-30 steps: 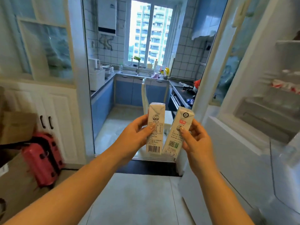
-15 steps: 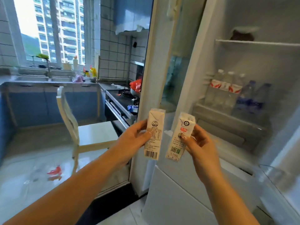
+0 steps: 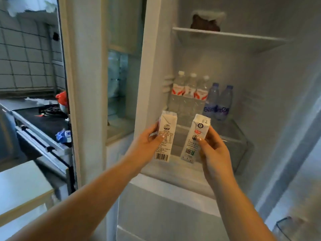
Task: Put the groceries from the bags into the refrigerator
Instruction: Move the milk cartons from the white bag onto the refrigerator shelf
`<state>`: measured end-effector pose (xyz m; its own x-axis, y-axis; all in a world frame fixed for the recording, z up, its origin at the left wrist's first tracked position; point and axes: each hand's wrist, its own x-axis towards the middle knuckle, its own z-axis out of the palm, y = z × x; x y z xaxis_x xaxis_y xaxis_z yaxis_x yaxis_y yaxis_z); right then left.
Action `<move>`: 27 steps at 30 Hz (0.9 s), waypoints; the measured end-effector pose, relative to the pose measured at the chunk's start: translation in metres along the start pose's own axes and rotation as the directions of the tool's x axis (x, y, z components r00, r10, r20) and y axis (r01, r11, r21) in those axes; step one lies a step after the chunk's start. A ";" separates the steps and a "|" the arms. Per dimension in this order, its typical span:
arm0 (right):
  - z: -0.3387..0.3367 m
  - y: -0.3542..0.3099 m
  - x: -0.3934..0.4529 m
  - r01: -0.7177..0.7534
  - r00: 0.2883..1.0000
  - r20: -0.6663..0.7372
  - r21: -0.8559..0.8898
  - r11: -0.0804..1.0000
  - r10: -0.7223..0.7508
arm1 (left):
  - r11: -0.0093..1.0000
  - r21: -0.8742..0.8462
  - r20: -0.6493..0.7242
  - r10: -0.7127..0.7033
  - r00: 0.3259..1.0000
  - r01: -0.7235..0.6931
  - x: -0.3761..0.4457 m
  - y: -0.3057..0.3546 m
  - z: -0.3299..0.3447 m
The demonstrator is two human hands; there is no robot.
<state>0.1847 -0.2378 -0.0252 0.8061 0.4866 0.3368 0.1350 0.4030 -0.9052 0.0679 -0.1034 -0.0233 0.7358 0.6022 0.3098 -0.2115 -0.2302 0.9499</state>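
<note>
I face the open refrigerator (image 3: 243,66). My left hand (image 3: 147,145) grips a small white milk carton (image 3: 165,136) with a barcode at its bottom. My right hand (image 3: 212,150) grips a second white milk carton (image 3: 194,136) with a red label and a QR code. Both cartons are upright, side by side, just in front of the middle shelf (image 3: 231,136). No grocery bags are in view.
Several water bottles (image 3: 191,94) stand at the back of the middle shelf, two blue-labelled ones (image 3: 220,101) to their right. A wrapped dark item (image 3: 205,21) sits on the top shelf. The fridge door (image 3: 304,188) stands open at right. A stove counter (image 3: 43,122) lies at left.
My view has swung right from the kitchen doorway to the open fridge. Both hands, still holding the cartons, now sit in front of the middle shelf.
</note>
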 end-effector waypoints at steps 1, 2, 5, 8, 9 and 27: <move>0.000 0.005 0.023 0.016 1.000 0.000 0.003 1.000 -0.016 | 1.000 -0.005 0.010 0.011 1.000 -0.011 0.024 -0.004 0.006; 0.000 0.008 0.045 0.034 0.999 -0.004 0.001 0.999 -0.034 | 1.000 -0.015 0.020 0.022 1.000 -0.021 0.047 -0.007 0.012; -0.001 0.021 0.113 0.080 0.996 -0.041 -0.040 0.996 -0.081 | 0.999 -0.011 0.011 0.033 0.999 -0.033 0.113 -0.018 0.029; -0.002 0.035 0.169 0.080 0.996 -0.030 0.003 0.997 -0.080 | 0.999 -0.029 -0.018 0.022 1.000 -0.022 0.168 -0.027 0.043; -0.002 0.039 0.183 0.074 0.997 -0.016 0.021 0.997 -0.073 | 0.999 -0.044 -0.021 0.019 1.000 -0.020 0.182 -0.029 0.048; 0.000 0.085 0.288 -0.055 0.997 0.040 -0.091 0.994 0.059 | 0.995 -0.089 -0.079 -0.053 0.995 0.046 0.293 -0.074 0.089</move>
<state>0.4284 -0.0634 -0.0046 0.7888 0.5402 0.2932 0.1423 0.3037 -0.9421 0.3564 0.0215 -0.0070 0.6929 0.6720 0.2614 -0.2340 -0.1333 0.9631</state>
